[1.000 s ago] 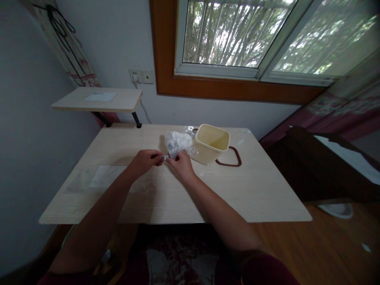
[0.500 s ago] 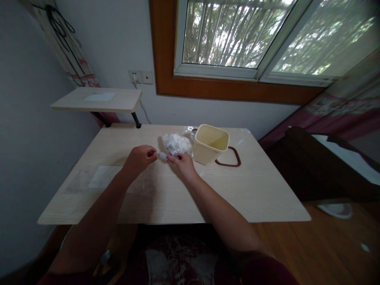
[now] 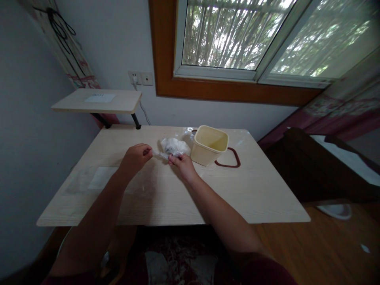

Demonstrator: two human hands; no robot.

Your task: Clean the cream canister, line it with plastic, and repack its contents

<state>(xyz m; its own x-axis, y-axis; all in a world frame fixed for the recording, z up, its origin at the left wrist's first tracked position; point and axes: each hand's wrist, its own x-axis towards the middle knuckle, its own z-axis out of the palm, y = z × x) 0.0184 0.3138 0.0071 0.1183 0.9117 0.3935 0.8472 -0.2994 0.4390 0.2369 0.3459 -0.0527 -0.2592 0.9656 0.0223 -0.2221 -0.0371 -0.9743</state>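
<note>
A clear plastic bag (image 3: pixel 175 146) with whitish contents lies on the pale wooden table (image 3: pixel 225 198), just left of a cream square bin (image 3: pixel 204 152). My left hand (image 3: pixel 137 156) is closed in a pinch on the twisted end of the bag, at its left. My right hand (image 3: pixel 182 164) pinches the same bag nearer its bulky part. Between the two hands the thin plastic is stretched out. The bin stands upright with its mouth up, close to my right hand. Beside it on the right rests a reddish-brown rim-shaped frame (image 3: pixel 231 163), partly hidden behind the bin.
A small raised shelf (image 3: pixel 97 101) with a paper label stands at the table's back left. Another pale sheet (image 3: pixel 102 177) lies under my left forearm. Behind the table are a wall with sockets (image 3: pixel 140 78) and a wood-framed window (image 3: pixel 219 85).
My left hand has moved a little to the left, drawing the bag's end out longer. The right hand stays almost in place, and the bag's bulk looks slightly flatter.
</note>
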